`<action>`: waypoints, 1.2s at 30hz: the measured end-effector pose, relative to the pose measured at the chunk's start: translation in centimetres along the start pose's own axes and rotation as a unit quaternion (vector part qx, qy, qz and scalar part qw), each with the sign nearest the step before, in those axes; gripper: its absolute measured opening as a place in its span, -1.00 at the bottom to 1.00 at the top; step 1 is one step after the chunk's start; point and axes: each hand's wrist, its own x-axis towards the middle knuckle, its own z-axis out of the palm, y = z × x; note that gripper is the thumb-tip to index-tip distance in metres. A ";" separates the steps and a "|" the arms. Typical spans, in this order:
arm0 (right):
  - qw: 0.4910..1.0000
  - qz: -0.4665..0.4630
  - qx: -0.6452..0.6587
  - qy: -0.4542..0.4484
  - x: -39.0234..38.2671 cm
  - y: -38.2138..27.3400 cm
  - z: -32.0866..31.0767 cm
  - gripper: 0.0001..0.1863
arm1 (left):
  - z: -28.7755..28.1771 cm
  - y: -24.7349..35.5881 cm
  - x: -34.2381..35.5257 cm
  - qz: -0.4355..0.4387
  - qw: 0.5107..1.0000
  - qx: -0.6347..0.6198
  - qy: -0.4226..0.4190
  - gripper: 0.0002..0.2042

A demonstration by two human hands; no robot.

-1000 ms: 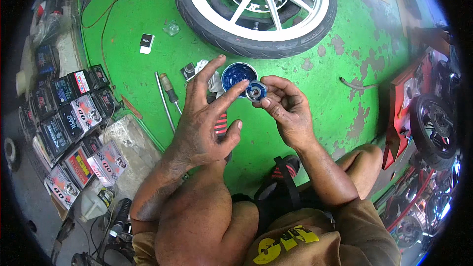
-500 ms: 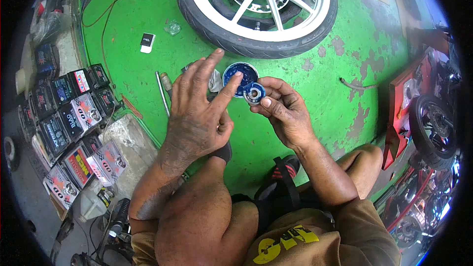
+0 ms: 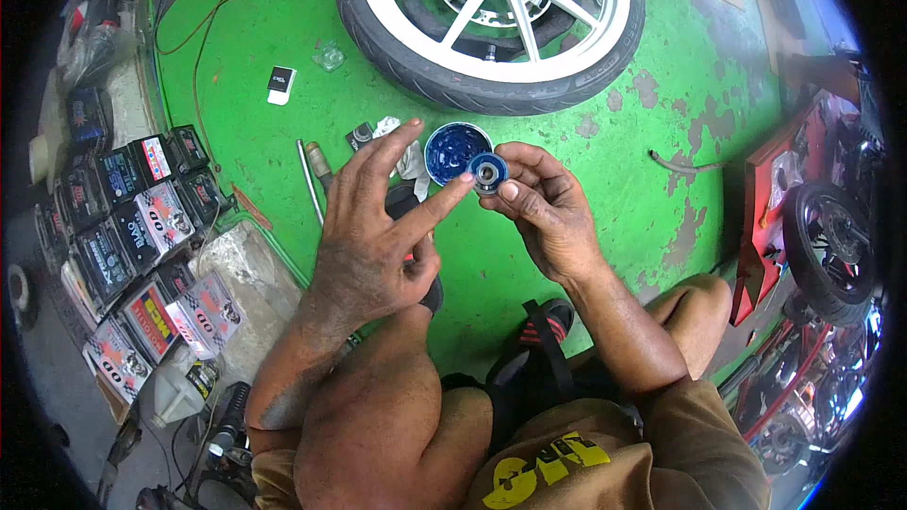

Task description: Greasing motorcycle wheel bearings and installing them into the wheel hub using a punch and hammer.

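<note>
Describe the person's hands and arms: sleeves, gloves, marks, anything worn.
Both arms are bare to above the elbow, with no sleeves over them. The left hand and right hand wear no gloves, rings or watch, and both look smudged with dark grime, mostly at the fingers.

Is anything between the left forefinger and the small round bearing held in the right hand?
Nothing visible. The left hand has its forefinger tip right at the bearing, which the right hand pinches above the open tin of blue grease.
</note>
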 end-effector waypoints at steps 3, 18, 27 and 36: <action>1.000 0.001 0.011 0.003 0.1 0.0 0.2 -0.60 | 0.0 -0.1 -0.1 -0.013 0.992 -0.126 -0.006 -0.27; 0.997 -0.013 0.076 0.000 0.6 0.4 1.3 -0.62 | 1.7 -0.2 -0.7 -0.030 0.989 -0.142 0.006 -0.21; 0.999 -0.022 0.035 0.002 0.3 0.9 0.8 -0.59 | 0.5 -0.4 -1.3 -0.062 0.967 -0.246 -0.031 -0.32; 0.998 -0.011 0.004 -0.067 0.2 0.8 0.7 -0.55 | 1.2 -0.5 -0.3 -0.102 0.900 -0.424 0.027 -0.33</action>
